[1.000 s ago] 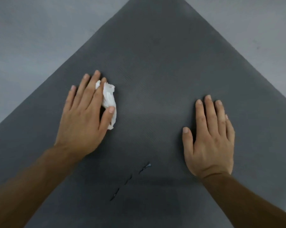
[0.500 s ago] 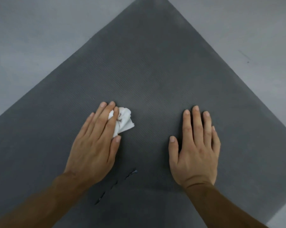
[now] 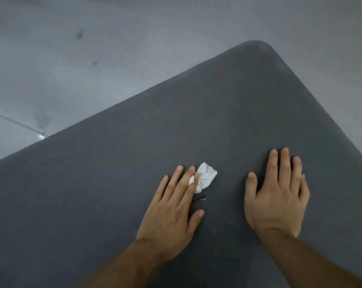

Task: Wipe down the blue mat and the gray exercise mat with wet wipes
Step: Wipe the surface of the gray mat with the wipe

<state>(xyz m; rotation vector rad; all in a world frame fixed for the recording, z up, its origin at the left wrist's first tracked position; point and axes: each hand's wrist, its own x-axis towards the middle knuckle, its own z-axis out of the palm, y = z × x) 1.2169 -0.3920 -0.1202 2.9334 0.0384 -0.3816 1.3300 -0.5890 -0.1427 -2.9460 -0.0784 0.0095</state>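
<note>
The pale gray floor (image 3: 92, 69) is showing smooth and slightly glossy, with a few dark smudges and a thin seam line at the left. The gray exercise mat (image 3: 196, 121) is lying flat on it, matte and finely textured. Its rounded corner is pointing away at the upper right, and broad bare mat is stretching off to the left. The right hand (image 3: 278, 200) is lying palm down on the mat, fingers straight and close together, thumb spread out. The left hand (image 3: 171, 215) is also lying palm down, its straight fingers (image 3: 188, 183) slightly apart and pressing a crumpled white wet wipe (image 3: 205, 177) onto the mat between the two hands. A small dark nick (image 3: 201, 199) is showing just below the wipe.
</note>
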